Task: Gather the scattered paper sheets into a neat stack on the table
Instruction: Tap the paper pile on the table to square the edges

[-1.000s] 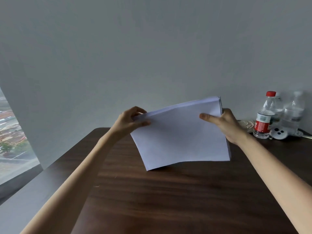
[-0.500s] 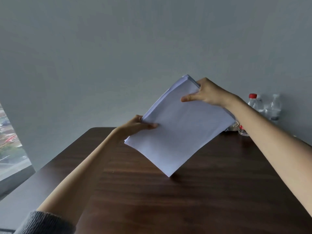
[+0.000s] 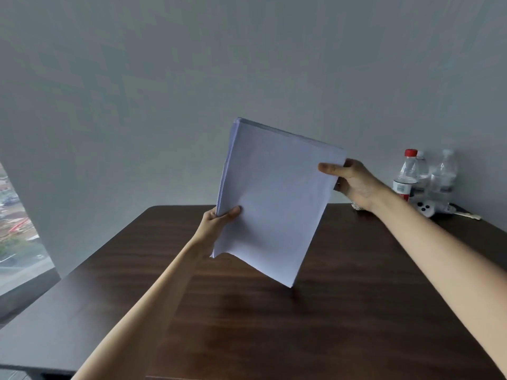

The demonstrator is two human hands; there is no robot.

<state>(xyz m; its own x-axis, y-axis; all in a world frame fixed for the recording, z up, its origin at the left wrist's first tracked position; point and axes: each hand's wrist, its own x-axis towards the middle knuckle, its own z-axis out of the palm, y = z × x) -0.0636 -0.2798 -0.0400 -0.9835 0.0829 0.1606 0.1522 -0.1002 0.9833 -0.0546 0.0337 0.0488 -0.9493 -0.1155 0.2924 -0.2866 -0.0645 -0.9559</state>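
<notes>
Dark wood bench (image 3: 356, 319) meets a grey wall (image 3: 137, 91). The paper stack (image 3: 274, 198) stands tilted on end over it, lowest corner down at the wood; whether it touches, I cannot tell. The left grip (image 3: 216, 223) pinches its lower left edge, and the right grip (image 3: 354, 185) pinches its upper right edge. Water bottles (image 3: 406, 176) stand far right.

The stack of paper sheets (image 3: 274, 204) is plain white with a faint lilac cast. The bench (image 3: 343, 325) is dark brown wood with lighter grain streaks running across it. The wall (image 3: 164, 91) is a flat pale grey-green. The red-capped bottle (image 3: 405, 174) is clear, with a red-and-white label; the clear bottle (image 3: 443, 176) beside it has a pale cap. A small white object (image 3: 425, 209) carries black dots. The window (image 3: 16, 229) shows green and rust-red patches
</notes>
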